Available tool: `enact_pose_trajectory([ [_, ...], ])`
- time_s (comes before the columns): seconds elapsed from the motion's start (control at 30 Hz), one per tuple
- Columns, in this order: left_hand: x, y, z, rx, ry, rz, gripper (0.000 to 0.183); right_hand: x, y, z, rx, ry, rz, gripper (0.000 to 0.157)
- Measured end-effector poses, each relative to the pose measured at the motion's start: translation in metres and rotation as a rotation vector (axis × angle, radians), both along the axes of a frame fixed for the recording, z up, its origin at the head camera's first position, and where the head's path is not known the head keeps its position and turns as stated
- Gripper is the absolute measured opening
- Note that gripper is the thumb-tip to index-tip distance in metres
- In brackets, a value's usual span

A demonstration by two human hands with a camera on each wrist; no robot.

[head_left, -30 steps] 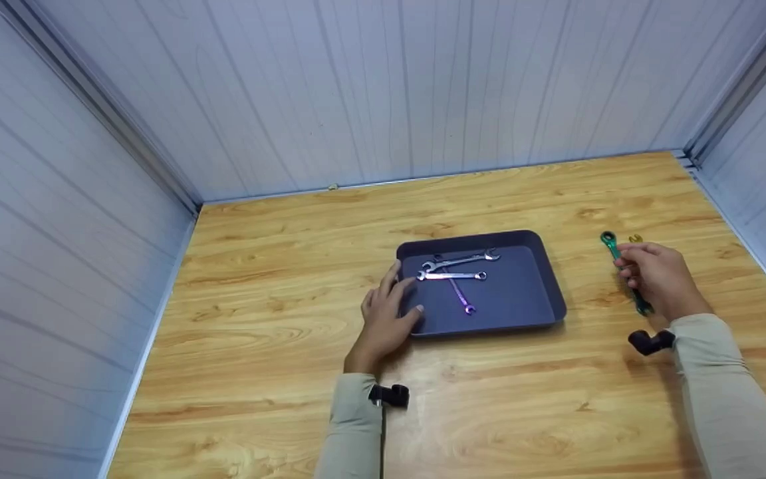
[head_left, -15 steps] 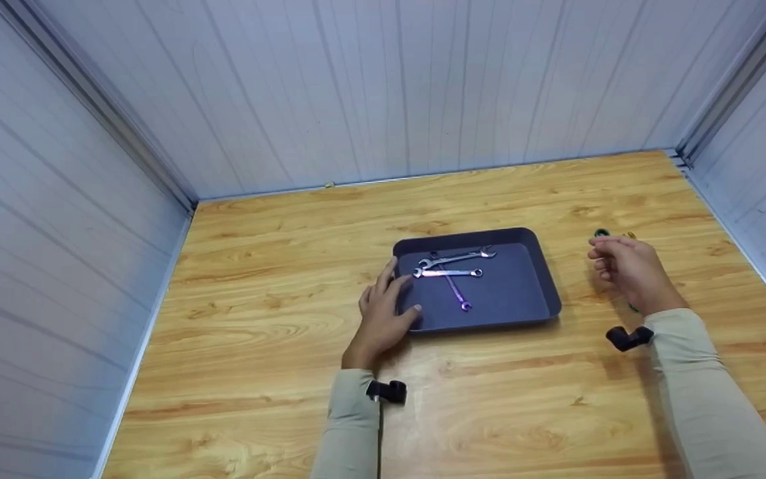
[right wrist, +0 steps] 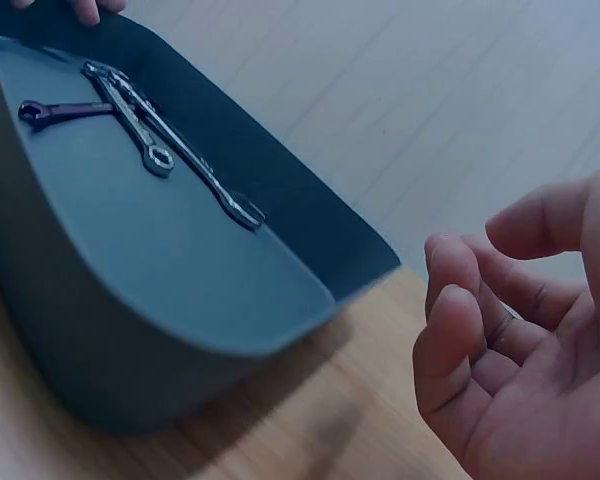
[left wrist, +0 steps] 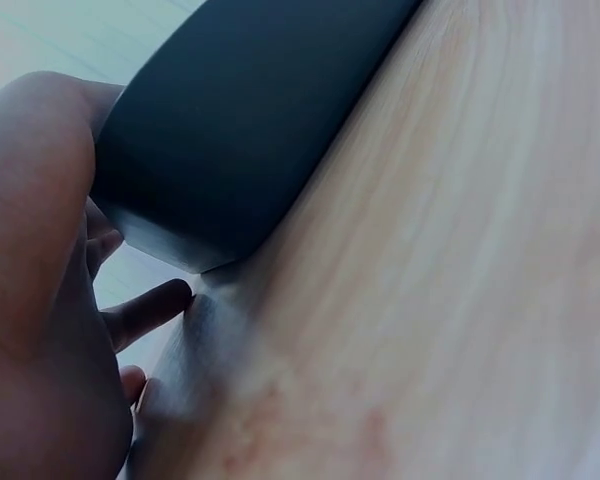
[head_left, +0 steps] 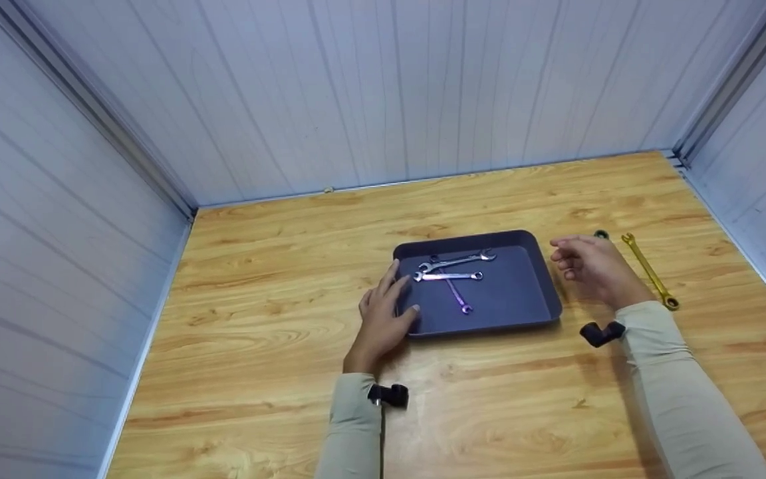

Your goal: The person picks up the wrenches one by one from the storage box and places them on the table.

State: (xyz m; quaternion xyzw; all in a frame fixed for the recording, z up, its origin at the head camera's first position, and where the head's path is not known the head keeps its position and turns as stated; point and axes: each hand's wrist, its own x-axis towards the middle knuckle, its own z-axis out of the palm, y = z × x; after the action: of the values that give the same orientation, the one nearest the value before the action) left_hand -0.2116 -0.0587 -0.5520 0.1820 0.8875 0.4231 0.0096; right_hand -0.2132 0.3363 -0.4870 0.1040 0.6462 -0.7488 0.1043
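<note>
My left hand holds the left wall of a dark grey tray, thumb and a finger over the rim. In the tray lie a silver double open-ended wrench, a silver combination wrench and a purple wrench, crossing one another. Just right of the tray hovers my right hand, its fingers loosely curled with nothing between them, as the right wrist view also shows. Behind it, the ring end of a green wrench peeks out; the rest is hidden.
A yellow ratcheting wrench lies on the wooden table to the right of my right hand. White panel walls enclose the table at the back and on both sides.
My right hand has come off the green wrench, leaving it on the table, and has moved left toward the tray. The yellow wrench has come into full view. The left hand stays put.
</note>
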Motion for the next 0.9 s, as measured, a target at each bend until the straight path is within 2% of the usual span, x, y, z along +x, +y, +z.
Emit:
enact_pose_trajectory([
  [0.17,-0.001,0.004,0.001,0.003,0.008,0.001,0.059,-0.004,-0.005,0.004,0.046,0.008,0.008,0.028],
  [0.37,-0.003,0.007,0.002,-0.034,0.002,-0.009,0.054,-0.009,-0.016,0.007,0.044,0.016,-0.001,0.039],
  [0.6,-0.004,0.002,0.002,-0.010,0.017,0.014,0.048,-0.023,-0.039,0.008,0.075,0.026,0.036,0.034],
  [0.9,-0.001,0.002,0.001,0.001,0.018,0.016,0.046,-0.031,-0.052,0.005,0.122,0.009,0.055,0.042],
])
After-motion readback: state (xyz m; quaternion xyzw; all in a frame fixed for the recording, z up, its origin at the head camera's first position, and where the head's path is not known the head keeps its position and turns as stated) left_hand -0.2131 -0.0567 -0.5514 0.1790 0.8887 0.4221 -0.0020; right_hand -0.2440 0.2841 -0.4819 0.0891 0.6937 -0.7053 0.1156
